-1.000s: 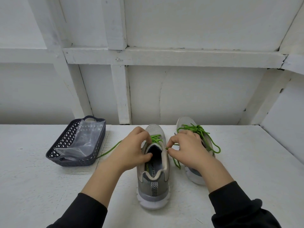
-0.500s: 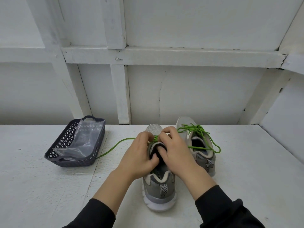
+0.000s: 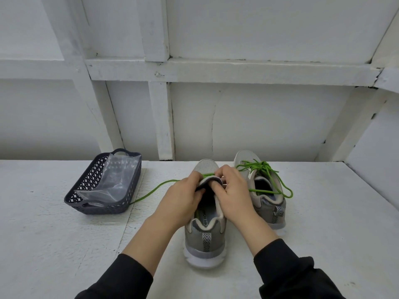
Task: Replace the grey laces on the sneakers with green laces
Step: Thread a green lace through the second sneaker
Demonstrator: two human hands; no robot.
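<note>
- The near sneaker (image 3: 205,240) stands on the white table (image 3: 64,244), heel towards the person, just beside the far sneaker (image 3: 265,203)
- The left hand (image 3: 183,197) has its fingers curled over the left edge of the tongue (image 3: 208,182), pinching it against the thumb
- The right hand (image 3: 233,197) grips the same tongue from the other side, thumb pressed on its padded lip; whether either hand also nips the lace is hidden under the fingers
- The loose green lace (image 3: 155,188) comes out from under the left fingers and trails left across the table towards the dark basket (image 3: 86,186), which holds a clear plastic bag (image 3: 116,180)
- The far sneaker already carries a tied green lace (image 3: 265,171), its loops drooping over the collar, so the pair looks about half done
- The lace is likely thin, round and limp: it would carry no push, so it is best taken right at its stiff tip for threading, and pulled rather than shoved
- It probably slides easily through the eyelets and may slip back out if left slack
- The sneaker seems light with a soft mesh upper that gives under the fingers; holding the tongue or the eyelet row would steady it better than the toe
</note>
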